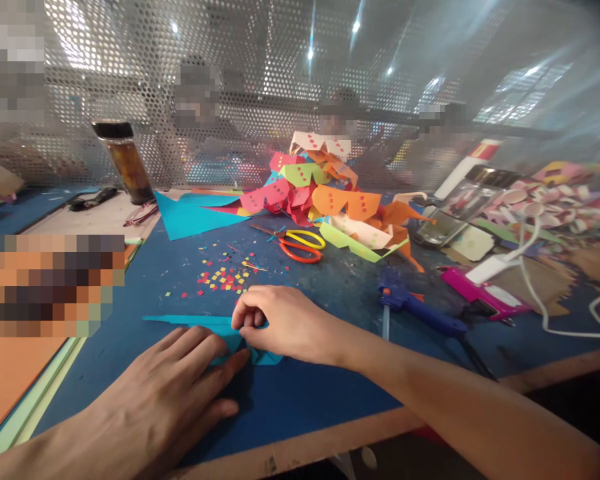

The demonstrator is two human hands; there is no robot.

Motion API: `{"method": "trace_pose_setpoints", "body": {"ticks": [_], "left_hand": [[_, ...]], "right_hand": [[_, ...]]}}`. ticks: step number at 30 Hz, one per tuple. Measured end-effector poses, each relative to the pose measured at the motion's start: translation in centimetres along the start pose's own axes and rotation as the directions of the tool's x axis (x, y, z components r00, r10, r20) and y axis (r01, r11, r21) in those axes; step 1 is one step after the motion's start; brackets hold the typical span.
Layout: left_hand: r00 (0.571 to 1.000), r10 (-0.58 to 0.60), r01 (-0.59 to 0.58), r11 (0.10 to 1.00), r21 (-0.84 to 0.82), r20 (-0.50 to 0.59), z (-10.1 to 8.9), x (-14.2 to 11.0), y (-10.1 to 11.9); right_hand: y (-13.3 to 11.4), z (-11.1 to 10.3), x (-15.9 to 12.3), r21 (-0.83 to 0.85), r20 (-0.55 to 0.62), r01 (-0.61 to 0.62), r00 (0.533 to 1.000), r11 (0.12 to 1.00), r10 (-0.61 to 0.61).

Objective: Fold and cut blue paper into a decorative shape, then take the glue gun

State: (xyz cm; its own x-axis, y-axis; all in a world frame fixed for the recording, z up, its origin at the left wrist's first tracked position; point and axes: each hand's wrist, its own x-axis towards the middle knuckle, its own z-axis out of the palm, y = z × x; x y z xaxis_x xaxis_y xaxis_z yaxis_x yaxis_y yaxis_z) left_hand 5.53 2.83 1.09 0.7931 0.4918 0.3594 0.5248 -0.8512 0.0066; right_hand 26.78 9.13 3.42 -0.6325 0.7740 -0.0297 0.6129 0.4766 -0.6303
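A folded blue paper piece point(180, 321) lies on the dark blue table mat, partly hidden under both hands. My left hand point(173, 380) rests flat across its near side with the fingers stretched out. Above its middle, the thumb and fingertips of my right hand point(283, 323) are pinched together; what sits between them is too small or hidden to tell. Just beyond the hands, tiny red and yellow paper squares point(227, 279) are scattered on the mat. Scissors point(304, 248) with one yellow and one red handle lie behind these squares.
Folded paper masks point(347, 200) are heaped at the back beside blue sheets point(195, 217). To the right are a blue glue gun point(425, 312), a pink power strip point(485, 293) with a white cable, and a glass jar point(447, 207). Orange paper point(20, 367) is stacked left; a bottle point(125, 163) stands behind.
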Motion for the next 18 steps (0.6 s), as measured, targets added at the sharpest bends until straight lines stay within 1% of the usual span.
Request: {"method": "trace_pose_setpoints", "body": {"ticks": [3, 8, 13, 16, 18], "left_hand": [[1.000, -0.022, 0.023, 0.999, -0.025, 0.018, 0.06, -0.14, 0.08], [0.999, -0.035, 0.035, 0.999, -0.002, 0.015, 0.23, -0.10, 0.16], [0.998, -0.040, 0.040, 0.999, -0.008, 0.051, 0.01, 0.07, 0.29], [0.996, -0.029, 0.027, 0.999, 0.018, 0.080, -0.04, -0.06, 0.27], [0.997, -0.003, -0.002, 0.998, 0.059, 0.083, -0.03, -0.07, 0.22]], "right_hand": [[-0.02, 0.03, -0.01, -0.002, 0.000, -0.003, 1.000, 1.000, 0.003], [0.04, 0.07, 0.04, -0.007, -0.006, -0.001, 1.000, 1.000, 0.001], [-0.03, 0.03, 0.09, -0.005, 0.000, -0.008, 1.000, 1.000, 0.008], [-0.07, 0.01, 0.13, -0.008, 0.009, -0.014, 1.000, 1.000, 0.014], [-0.06, 0.01, 0.15, -0.016, 0.001, -0.013, 1.000, 1.000, 0.013]]}}
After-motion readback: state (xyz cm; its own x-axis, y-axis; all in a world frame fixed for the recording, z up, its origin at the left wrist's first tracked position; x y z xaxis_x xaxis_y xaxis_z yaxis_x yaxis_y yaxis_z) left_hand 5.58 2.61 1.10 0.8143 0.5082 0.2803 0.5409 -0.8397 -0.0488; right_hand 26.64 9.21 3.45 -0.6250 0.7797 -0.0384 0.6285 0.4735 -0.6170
